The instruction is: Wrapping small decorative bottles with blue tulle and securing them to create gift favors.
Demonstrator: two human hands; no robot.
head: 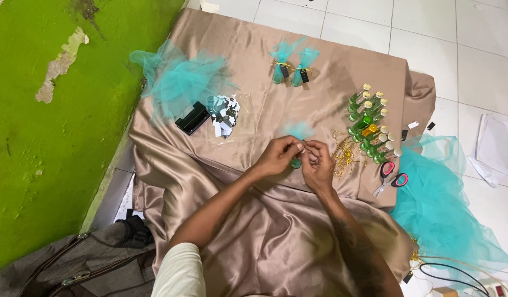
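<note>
White floor tiles [342, 22] and a peeling green wall [50, 143] frame our low work surface, draped in a smooth tan satin cloth [254, 231] that keeps small parts visible. Our left hand [277, 155] and right hand [318, 163] meet at the cloth's middle, fingertips pinched together around a small green bottle [295, 163] wrapped in a tuft of teal netting [299, 130] that fans out above the knuckles. Both hands are clenched on it, holding the gathered neck tight, it seems.

Just right of our hands lies a tangle of thin gold ties [344, 154], close for easy picking. Beyond it sits a cluster of green bottles with cream caps [370, 124], with pink-handled scissors [390, 177] near their lower end. 2 finished teal-wrapped bottles with dark tags [293, 69] stand apart at the far edge. Loose teal netting [179, 80] lies at the far left beside a black rectangular box [192, 117] and a clear bag of small tags [225, 114]; more teal netting [446, 203] spills off the right side.
</note>
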